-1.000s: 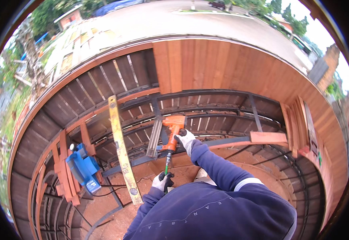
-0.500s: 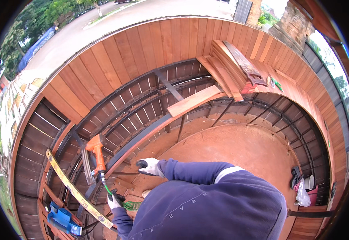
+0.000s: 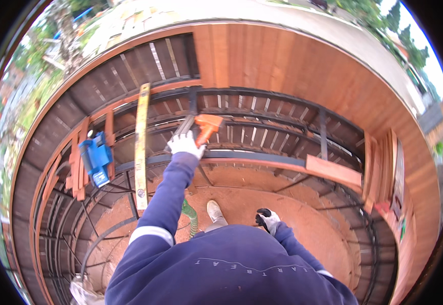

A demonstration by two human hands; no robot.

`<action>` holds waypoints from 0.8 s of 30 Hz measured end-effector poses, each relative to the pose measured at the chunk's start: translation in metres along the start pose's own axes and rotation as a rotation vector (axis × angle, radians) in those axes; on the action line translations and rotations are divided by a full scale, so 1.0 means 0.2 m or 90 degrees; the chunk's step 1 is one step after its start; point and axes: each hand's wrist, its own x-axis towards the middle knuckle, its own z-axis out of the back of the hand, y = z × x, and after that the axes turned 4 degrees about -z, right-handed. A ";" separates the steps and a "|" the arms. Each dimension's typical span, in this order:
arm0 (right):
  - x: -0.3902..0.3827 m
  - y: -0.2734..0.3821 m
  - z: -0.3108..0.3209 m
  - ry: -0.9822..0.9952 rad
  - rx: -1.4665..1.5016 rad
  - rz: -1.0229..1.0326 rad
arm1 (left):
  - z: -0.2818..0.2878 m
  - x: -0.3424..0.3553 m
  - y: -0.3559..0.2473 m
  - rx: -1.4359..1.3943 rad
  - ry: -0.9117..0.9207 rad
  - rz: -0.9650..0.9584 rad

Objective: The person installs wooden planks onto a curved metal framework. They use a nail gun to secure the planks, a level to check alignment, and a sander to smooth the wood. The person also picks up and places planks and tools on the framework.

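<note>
My left hand [image 3: 186, 145], in a white-backed glove, is closed over the magazine side of an orange nail gun [image 3: 208, 127]. The nail gun lies on the dark metal bench frame [image 3: 252, 156] and is slightly blurred; its grip is partly behind my fingers. Beneath my left forearm a coiled green air hose [image 3: 192, 219] hangs down. Low over the reddish floor, my right hand [image 3: 269, 220] has loosely curled, black-tipped fingers somewhat apart, with nothing visible in it. Left of the nail gun, a yellow spirit level [image 3: 141, 147] lies across the frame rails.
A blue tool [image 3: 97, 158] rests on loose wooden strips at the left. One plank [image 3: 333, 173] lies on the frame; stacked boards [image 3: 379, 165] and a handsaw [image 3: 398, 178] are at the right. Curved wooden slats [image 3: 262, 56] line the far wall. My shoe [image 3: 215, 210] stands on the floor.
The view has turned left, shifting the scene rightward. My left hand has gone from beside the green hose up to the nail gun. My right hand remains low, away from it.
</note>
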 end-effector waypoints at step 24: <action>0.55 -0.15 0.63 -0.009 -0.615 -0.174 | 0.43 -0.51 0.18 -0.584 -0.207 -0.091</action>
